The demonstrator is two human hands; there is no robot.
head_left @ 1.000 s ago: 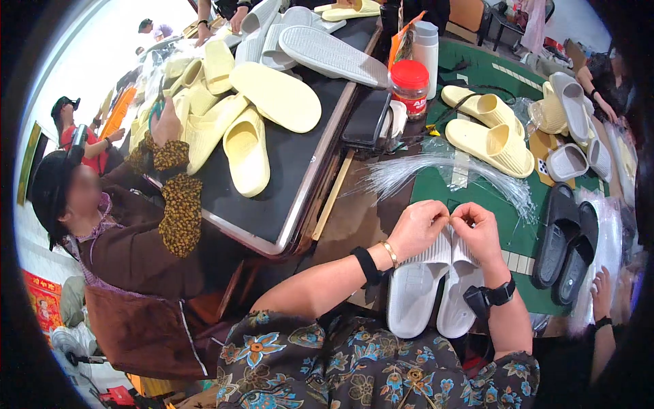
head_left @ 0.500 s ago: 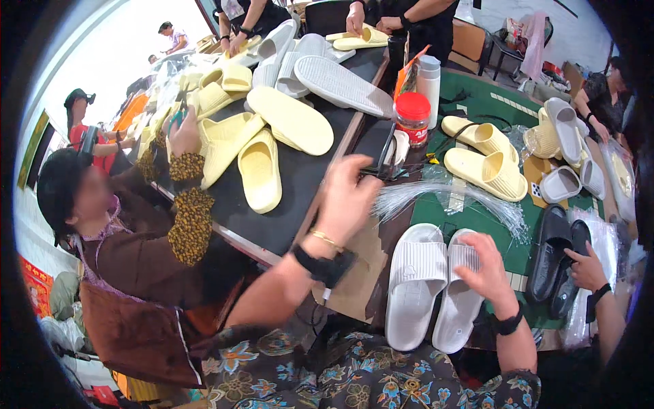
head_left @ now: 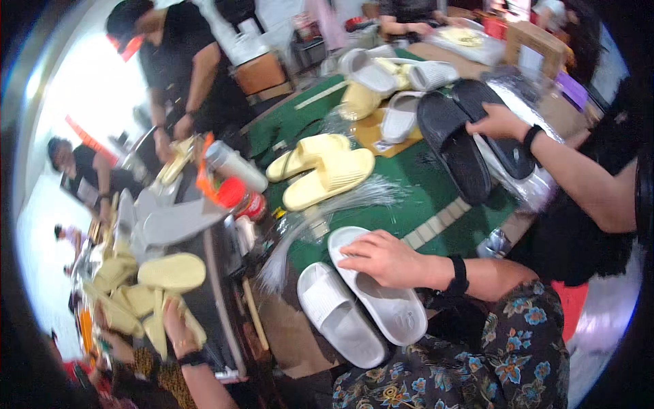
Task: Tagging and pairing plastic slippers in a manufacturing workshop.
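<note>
My right hand (head_left: 383,259) lies on top of a white slipper (head_left: 381,300), fingers curled over its strap, near the green mat's front edge. A second white slipper (head_left: 337,324) lies beside it on the left. My left hand (head_left: 178,330), with a black wristband, reaches out over the dark tray (head_left: 219,300) at the lower left. It touches the yellow slippers (head_left: 167,273) piled there. The view is blurred, so I cannot tell whether it grips one.
A yellow slipper pair (head_left: 327,170) and a bundle of clear plastic strands (head_left: 340,204) lie on the green mat (head_left: 422,204). A red-lidded jar (head_left: 238,198) and white bottle (head_left: 235,167) stand left. Another person's hand (head_left: 501,123) holds black slippers (head_left: 453,150). Others work around the table.
The view has swung and tilted to the left. My left hand has reached farther along the dark tray to the yellow slippers. My right hand stays on the white slipper.
</note>
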